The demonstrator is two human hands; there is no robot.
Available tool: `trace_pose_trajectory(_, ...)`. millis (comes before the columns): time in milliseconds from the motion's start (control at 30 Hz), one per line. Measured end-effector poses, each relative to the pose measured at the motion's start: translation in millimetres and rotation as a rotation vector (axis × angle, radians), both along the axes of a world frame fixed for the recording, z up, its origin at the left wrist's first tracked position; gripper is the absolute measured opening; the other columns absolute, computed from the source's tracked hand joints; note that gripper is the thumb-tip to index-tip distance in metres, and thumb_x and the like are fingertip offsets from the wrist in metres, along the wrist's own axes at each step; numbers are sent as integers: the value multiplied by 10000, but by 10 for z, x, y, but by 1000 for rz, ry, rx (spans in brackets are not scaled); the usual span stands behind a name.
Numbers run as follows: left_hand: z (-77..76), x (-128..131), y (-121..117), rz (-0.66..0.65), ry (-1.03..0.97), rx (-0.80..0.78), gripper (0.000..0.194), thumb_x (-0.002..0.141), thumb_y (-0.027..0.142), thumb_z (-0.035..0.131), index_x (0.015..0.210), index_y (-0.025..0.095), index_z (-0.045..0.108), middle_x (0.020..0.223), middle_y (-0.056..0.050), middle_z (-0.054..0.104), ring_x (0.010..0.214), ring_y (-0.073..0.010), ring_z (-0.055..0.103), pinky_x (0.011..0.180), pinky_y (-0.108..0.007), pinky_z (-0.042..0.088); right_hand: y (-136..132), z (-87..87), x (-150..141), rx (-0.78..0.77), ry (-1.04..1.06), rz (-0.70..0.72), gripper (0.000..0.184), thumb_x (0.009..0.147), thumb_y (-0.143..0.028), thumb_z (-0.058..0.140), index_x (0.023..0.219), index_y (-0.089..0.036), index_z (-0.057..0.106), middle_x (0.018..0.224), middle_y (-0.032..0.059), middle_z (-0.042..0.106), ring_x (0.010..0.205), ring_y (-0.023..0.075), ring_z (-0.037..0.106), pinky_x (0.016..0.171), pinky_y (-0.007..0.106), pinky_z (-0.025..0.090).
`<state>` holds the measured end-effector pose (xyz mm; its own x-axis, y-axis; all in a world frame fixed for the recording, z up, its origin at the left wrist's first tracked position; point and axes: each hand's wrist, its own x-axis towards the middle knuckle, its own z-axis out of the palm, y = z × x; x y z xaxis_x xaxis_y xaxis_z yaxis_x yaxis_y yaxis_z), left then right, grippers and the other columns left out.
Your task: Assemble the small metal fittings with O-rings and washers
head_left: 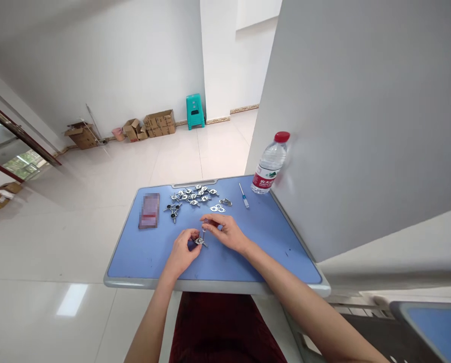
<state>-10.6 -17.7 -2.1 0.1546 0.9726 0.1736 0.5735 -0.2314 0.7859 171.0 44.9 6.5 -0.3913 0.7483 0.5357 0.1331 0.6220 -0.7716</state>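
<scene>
Fingertips pinched around a small metal fitting, left hand bracing it against the blue desktop, right hand pinching its upright pin, spare fittings within reach.

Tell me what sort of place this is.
Likely a plain indoor workroom: a blue-topped desk holds small metal parts and a small screwdriver, while cardboard boxes sit along the wall on the tiled floor.

A teal stool and cardboard boxes line a white wall on glossy tile.
</scene>
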Motion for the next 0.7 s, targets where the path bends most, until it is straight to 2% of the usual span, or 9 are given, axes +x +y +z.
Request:
trace_pose_trajectory(167, -6, -14, 26, 0, -30, -27, 304, 770, 117, 592, 1059, 209, 589, 941, -20, 671, 892, -170, 612, 863, -331, 485, 70, -77, -14, -109, 88, -5, 292, 890, -435, 571, 961, -176, 685, 611, -14, 576, 531, 116, 499, 533, 240, 441)
trace_pose_trajectory(333, -89, -73, 81, 17, -130, -52, 286, 795, 205, 636, 1075, 191, 580, 914, -33, 698, 898, -186, 627, 864, -342, 482, 107, -122, -24, -258, 221, -22, 312, 829, -474, 620, 938, -186, 673, 626, -6, 599, 472, 112, 482, 482, 247, 437)
trace_pose_trajectory(500, -138, -107, 116, 10, -150, -52, 288, 818, 279, 634, 1080, 175, 573, 903, -42, 707, 864, -182, 637, 829, -336, 497, 138, -126, -15, -279, 264, -61, 296, 835, -456, 604, 934, -182, 656, 613, -11, 589, 452, 108, 480, 477, 245, 436)
trace_pose_trajectory(700, -107, -81, 96, 13, -111, -52, 309, 790, 245, 645, 1088, 183, 593, 904, -33, 710, 845, -185, 629, 843, -354, 485, 129, -119, -9, -259, 272, -46, 285, 846, -435, 589, 952, -178, 652, 634, -4, 607, 457, 107, 483, 480, 246, 438)
